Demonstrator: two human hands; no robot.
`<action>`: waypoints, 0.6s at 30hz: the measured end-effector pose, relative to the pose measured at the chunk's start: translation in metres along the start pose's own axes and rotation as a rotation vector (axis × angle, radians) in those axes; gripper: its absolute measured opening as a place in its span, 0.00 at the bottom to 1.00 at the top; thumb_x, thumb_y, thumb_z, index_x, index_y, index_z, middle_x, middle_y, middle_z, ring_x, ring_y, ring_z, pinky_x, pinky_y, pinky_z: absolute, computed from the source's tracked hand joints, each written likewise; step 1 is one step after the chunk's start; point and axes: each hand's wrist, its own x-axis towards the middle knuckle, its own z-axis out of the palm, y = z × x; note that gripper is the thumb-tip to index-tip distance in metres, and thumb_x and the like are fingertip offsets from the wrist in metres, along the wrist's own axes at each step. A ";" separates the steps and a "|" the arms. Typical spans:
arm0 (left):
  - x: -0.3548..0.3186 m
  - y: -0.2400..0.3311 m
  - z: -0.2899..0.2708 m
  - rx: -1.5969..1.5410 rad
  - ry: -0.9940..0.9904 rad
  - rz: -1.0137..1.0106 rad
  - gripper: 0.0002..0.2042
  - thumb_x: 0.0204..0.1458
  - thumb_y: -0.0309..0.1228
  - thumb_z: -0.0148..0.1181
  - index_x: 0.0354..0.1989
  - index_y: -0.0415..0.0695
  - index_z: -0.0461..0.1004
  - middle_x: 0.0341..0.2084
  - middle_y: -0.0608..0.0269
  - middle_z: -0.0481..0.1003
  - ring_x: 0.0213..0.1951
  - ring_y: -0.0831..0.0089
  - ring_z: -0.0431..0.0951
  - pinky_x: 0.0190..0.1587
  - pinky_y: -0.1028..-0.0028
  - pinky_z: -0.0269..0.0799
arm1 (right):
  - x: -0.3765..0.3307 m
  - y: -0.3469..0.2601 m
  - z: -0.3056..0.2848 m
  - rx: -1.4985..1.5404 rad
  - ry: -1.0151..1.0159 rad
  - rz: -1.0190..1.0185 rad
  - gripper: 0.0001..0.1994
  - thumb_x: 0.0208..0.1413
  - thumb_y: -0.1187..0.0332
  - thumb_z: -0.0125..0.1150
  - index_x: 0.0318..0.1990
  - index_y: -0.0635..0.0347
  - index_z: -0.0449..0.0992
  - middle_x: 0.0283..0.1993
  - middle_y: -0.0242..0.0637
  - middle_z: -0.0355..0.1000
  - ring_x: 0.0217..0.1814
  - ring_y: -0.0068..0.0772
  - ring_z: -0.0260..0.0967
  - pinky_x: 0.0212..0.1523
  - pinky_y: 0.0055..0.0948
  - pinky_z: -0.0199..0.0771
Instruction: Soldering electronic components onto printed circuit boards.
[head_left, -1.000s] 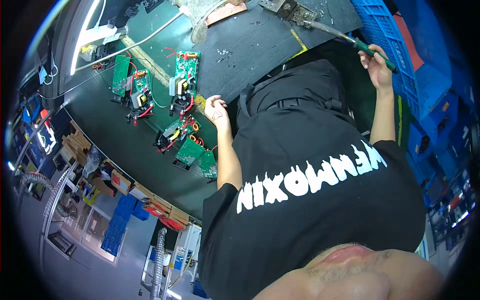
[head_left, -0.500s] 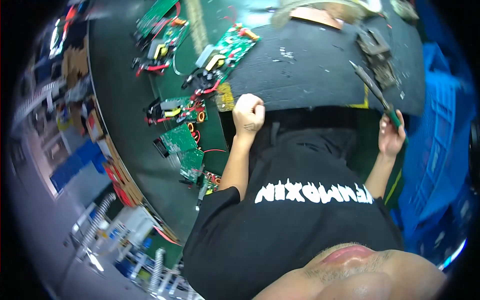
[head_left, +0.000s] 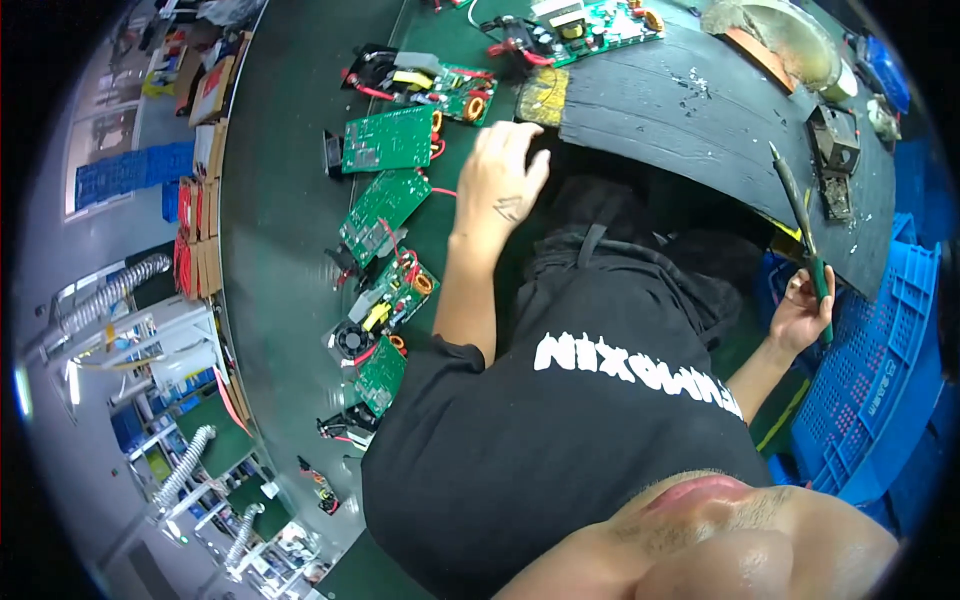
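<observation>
The right hand [head_left: 795, 315] holds a soldering iron [head_left: 800, 235] in a closed grip, tip raised clear of the desk [head_left: 700, 110]. The left hand [head_left: 500, 180] rests loosely curled, holding nothing, beside green boards [head_left: 385, 140] lined along the desk edge within reach.

The left hand [head_left: 500, 180] rests knuckles-up at the edge of the green bench [head_left: 280, 230], near twelve o'clock, fingers curled toward a yellow sponge pad [head_left: 543, 97] just above it. Green circuit boards [head_left: 385, 205] with red wires lie in a row from ten to eight o'clock. At three o'clock the right hand [head_left: 800, 310] grips a soldering iron [head_left: 797, 215], tip up. A dark mat [head_left: 700, 110] spans one o'clock, with what may be an iron stand [head_left: 833, 160].
</observation>
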 end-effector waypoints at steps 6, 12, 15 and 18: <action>-0.011 -0.044 -0.062 0.395 -0.070 -0.185 0.24 0.37 0.35 0.66 0.46 0.44 0.69 0.42 0.57 0.69 0.47 0.58 0.66 0.49 0.63 0.65 | -0.016 -0.018 -0.005 0.026 -0.093 -0.018 0.24 0.56 0.60 0.48 0.54 0.71 0.64 0.45 0.46 0.70 0.41 0.36 0.66 0.39 0.26 0.66; 0.006 -0.085 -0.086 0.506 -0.305 -0.292 0.53 0.25 0.30 0.74 0.64 0.53 0.47 0.62 0.63 0.53 0.63 0.59 0.51 0.60 0.54 0.49 | -0.016 -0.024 -0.003 0.028 -0.060 -0.046 0.23 0.56 0.60 0.47 0.53 0.71 0.65 0.45 0.47 0.71 0.40 0.36 0.67 0.37 0.25 0.67; 0.024 -0.090 -0.088 0.568 -0.371 -0.272 0.53 0.26 0.34 0.74 0.65 0.52 0.46 0.62 0.62 0.52 0.63 0.58 0.50 0.61 0.54 0.48 | -0.009 -0.022 -0.004 0.007 -0.007 -0.065 0.23 0.56 0.61 0.46 0.54 0.71 0.64 0.45 0.47 0.71 0.40 0.36 0.67 0.37 0.25 0.67; 0.048 -0.070 -0.084 0.397 -0.278 -0.130 0.52 0.28 0.44 0.72 0.65 0.50 0.46 0.62 0.59 0.53 0.63 0.59 0.49 0.62 0.58 0.48 | 0.002 -0.018 0.000 0.021 -0.032 -0.071 0.23 0.57 0.61 0.45 0.54 0.71 0.63 0.45 0.47 0.71 0.41 0.36 0.68 0.37 0.25 0.68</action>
